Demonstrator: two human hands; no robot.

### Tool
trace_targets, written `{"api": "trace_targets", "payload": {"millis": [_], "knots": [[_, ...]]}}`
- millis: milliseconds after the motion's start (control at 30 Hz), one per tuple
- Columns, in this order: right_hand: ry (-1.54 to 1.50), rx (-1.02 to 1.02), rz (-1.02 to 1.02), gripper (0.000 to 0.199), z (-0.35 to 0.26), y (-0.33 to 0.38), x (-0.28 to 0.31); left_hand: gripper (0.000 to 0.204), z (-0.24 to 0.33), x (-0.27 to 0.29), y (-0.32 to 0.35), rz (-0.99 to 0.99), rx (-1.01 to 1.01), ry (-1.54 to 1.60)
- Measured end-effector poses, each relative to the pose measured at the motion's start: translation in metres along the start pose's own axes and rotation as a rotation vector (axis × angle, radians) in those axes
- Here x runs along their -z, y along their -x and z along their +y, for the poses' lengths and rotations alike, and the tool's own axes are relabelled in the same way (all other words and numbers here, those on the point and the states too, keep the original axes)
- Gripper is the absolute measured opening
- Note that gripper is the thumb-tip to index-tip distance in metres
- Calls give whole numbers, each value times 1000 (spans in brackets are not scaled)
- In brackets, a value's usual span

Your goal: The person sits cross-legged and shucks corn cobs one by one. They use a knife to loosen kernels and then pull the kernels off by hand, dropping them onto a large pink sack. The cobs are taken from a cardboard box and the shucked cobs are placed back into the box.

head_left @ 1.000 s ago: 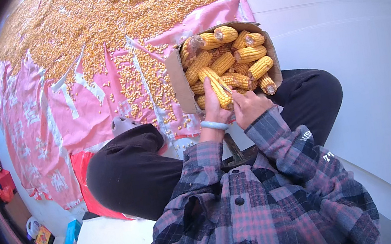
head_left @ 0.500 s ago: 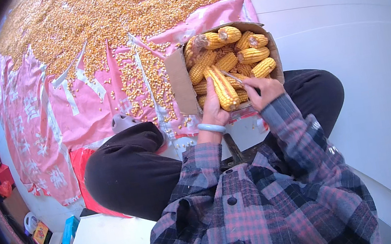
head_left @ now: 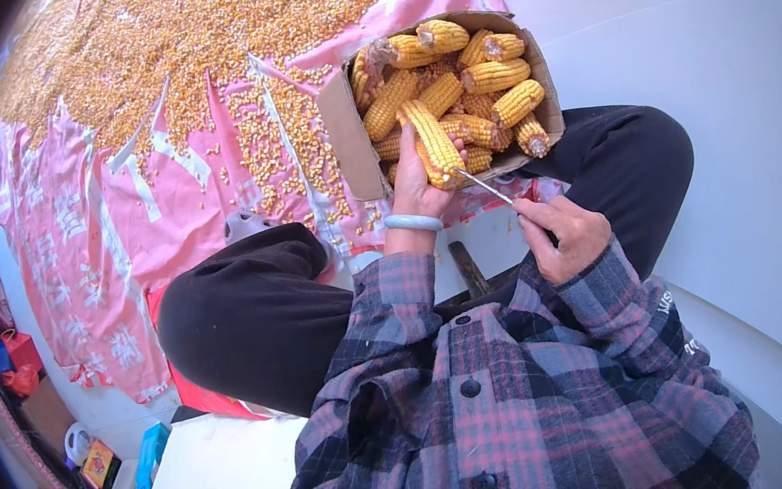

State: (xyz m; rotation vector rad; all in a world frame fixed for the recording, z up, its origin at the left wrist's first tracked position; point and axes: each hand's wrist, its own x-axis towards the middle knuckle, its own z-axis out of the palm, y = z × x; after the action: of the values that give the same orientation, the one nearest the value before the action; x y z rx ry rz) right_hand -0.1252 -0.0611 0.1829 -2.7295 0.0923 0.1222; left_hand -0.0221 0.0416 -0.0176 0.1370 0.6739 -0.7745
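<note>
Left hand (head_left: 419,185) palm hidden behind held corn cob (head_left: 433,141). Metal spike (head_left: 484,185) handle hidden inside right hand (head_left: 564,236). Lower cobs in cardboard box (head_left: 347,140) buried under top ones. Clutter at 8 o'clock (head_left: 20,366) blurred, too small to tell. Shirt (head_left: 497,411) cut off at 6 o'clock.

Corn cobs (head_left: 448,84) in box (head_left: 347,140), perhaps beside loose kernels (head_left: 179,43).
</note>
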Motion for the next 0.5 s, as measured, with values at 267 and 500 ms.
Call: {"api": "trace_targets", "payload": {"millis": [267, 500], "knots": [[43, 61, 51, 21, 3, 2, -6, 55, -3, -1, 0, 1, -12, 7], [109, 45, -8, 19, -5, -6, -4, 56, -6, 0, -5, 16, -24, -13]]}}
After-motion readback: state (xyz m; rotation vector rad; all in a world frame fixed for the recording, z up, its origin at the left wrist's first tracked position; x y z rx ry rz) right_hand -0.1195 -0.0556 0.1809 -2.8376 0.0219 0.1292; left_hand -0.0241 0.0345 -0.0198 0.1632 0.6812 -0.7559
